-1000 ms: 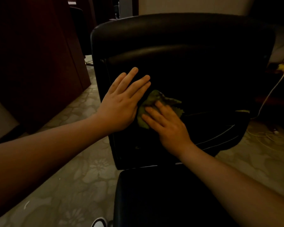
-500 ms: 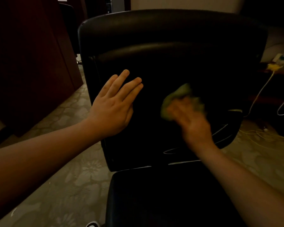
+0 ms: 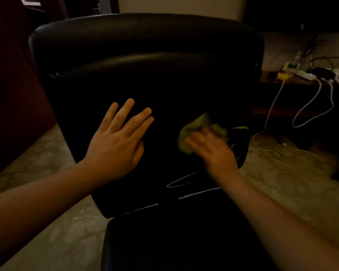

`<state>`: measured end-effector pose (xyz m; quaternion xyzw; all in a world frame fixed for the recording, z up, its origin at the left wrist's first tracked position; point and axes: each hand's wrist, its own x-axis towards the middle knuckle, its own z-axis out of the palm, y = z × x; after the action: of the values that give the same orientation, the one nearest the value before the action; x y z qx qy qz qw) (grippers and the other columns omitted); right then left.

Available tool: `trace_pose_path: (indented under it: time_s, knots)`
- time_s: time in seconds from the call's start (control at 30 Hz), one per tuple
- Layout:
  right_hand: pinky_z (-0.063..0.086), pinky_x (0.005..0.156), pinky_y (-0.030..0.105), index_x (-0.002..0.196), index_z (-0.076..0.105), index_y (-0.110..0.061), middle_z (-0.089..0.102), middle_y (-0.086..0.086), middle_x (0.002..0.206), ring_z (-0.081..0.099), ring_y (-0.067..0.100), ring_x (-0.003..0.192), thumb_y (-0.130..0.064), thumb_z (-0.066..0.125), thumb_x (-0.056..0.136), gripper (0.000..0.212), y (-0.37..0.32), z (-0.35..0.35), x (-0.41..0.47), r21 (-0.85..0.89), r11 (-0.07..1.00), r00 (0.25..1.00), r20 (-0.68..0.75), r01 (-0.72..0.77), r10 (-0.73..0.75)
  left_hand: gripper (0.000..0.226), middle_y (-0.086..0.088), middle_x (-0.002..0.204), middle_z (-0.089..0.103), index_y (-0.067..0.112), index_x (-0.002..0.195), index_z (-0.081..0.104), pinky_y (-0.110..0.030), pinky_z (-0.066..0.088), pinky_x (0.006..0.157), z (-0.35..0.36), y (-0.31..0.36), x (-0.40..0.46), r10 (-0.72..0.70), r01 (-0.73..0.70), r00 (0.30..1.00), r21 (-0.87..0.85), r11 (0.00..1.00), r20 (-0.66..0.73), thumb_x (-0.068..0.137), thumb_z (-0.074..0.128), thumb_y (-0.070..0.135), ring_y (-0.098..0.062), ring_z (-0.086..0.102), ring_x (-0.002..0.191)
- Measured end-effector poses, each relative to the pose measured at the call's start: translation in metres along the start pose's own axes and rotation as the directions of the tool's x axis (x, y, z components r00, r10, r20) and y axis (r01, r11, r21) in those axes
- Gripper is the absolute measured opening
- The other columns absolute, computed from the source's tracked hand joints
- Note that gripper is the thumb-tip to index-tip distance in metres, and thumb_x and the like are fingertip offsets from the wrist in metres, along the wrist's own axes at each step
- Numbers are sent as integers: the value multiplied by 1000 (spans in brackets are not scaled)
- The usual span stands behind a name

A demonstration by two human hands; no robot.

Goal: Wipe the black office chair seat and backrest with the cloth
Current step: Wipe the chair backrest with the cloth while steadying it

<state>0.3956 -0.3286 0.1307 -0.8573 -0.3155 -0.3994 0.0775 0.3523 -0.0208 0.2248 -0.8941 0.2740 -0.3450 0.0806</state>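
Centrally, black office chair backrest [image 3: 145, 61] upright facing the camera, seat [image 3: 164, 241] below, left hand [image 3: 115, 145] flat with fingers spread on backrest, blurred right hand [image 3: 213, 151] pressing crumpled green cloth [image 3: 194, 126] against lower right backrest, cables [image 3: 311, 106] on floor beyond.

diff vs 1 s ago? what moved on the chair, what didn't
The right hand slid the green cloth rightward across the backrest, away from the left hand, which it touched a second ago. Nothing grasped or released. The left hand stays flat and open on the backrest; cloth stays under the right fingers.
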Motion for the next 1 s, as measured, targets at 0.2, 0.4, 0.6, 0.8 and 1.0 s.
trace_pose_path:
  time_s: [0.2, 0.4, 0.6, 0.8, 1.0]
  knots:
    - [22, 121, 49, 145, 48, -14, 39, 5, 154, 31, 33, 145, 13, 56, 85, 67, 10, -6, 12, 59, 940, 915, -219, -335, 339, 67, -2, 169, 23, 19, 160, 31, -58, -2, 126, 6, 22, 20, 51, -50, 996, -19, 999, 68, 99, 36, 46, -31, 1, 159]
    - [38, 112, 44, 149, 46, -24, 44, -1, 155, 35, 25, 147, -9, 53, 99, 52, 16, 1, -44, 57, 973, 957, 173, 226, -232, 67, -3, 170, 20, 21, 160, 33, -62, -1, 125, 24, 46, 40, 183, -195, 974, 84, 977, 132, 98, 37, 48, -33, 4, 159]
    - [28, 119, 45, 140, 56, -13, 47, 8, 151, 33, 30, 147, -1, 56, 99, 43, 66, -19, 2, 22, 995, 986, -129, -101, 103, 70, -7, 172, 11, 18, 163, 22, -66, 2, 123, 30, 42, 35, 199, -223, 969, 171, 960, 148, 101, 30, 50, -35, 0, 159]
    - [22, 121, 55, 140, 55, -8, 43, 12, 151, 23, 31, 149, -7, 36, 106, 39, 38, -5, -3, 158, 941, 911, -246, -300, 332, 73, -8, 173, 4, 17, 164, 16, -67, 2, 123, 34, 43, 35, 195, -227, 967, 208, 951, 164, 101, 28, 52, -35, -5, 158]
    - [16, 124, 39, 147, 47, -12, 36, 8, 158, 17, 17, 153, 1, 34, 96, 54, -26, 45, -82, 306, 928, 976, 110, -212, 187, 75, -8, 173, 3, 15, 163, 18, -68, 0, 122, 36, 43, 34, 186, -225, 967, 233, 946, 176, 99, 28, 52, -36, -5, 158]
